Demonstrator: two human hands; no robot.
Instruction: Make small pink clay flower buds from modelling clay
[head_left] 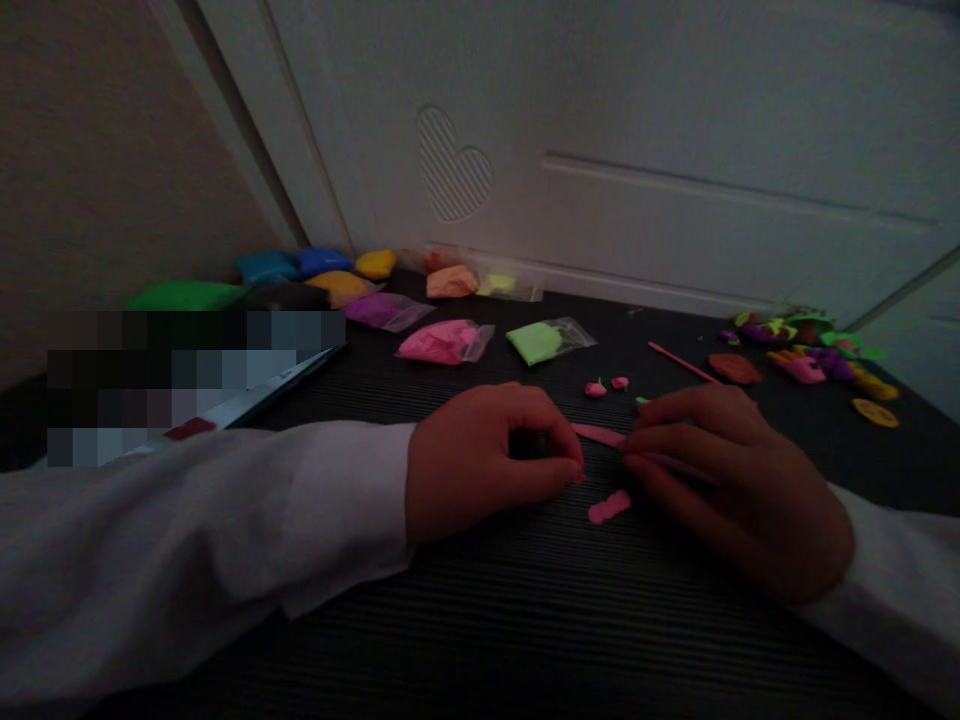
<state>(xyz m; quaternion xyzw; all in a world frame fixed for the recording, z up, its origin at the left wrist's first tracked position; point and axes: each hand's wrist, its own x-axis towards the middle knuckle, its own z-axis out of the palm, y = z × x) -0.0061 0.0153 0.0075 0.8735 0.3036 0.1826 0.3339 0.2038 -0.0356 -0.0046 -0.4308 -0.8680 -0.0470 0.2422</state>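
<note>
My right hand (739, 490) has its thumb and fingers closed on a flat pink modelling-clay knife (598, 434), whose blade points left. Facing it, my left hand (487, 455) is bent in a pinch with thumb and fingertips together. Whatever sits between those fingertips is too small and dark to make out. Below the knife a scalloped strip of pink clay (609, 507) lies flat on the dark table (510, 620). Behind it are two small pink clay rosebuds (595, 388), and a bit of green clay (643, 402) shows by my right fingers.
Bags of coloured clay, among them a pink bag (439, 342) and a light green bag (536, 342), lie towards the white panel (637, 120). A pink stick tool (682, 361), a reddish clay lump (733, 368) and colourful clay pieces (806, 365) are at right. A blurred-out device (247, 395) stands left.
</note>
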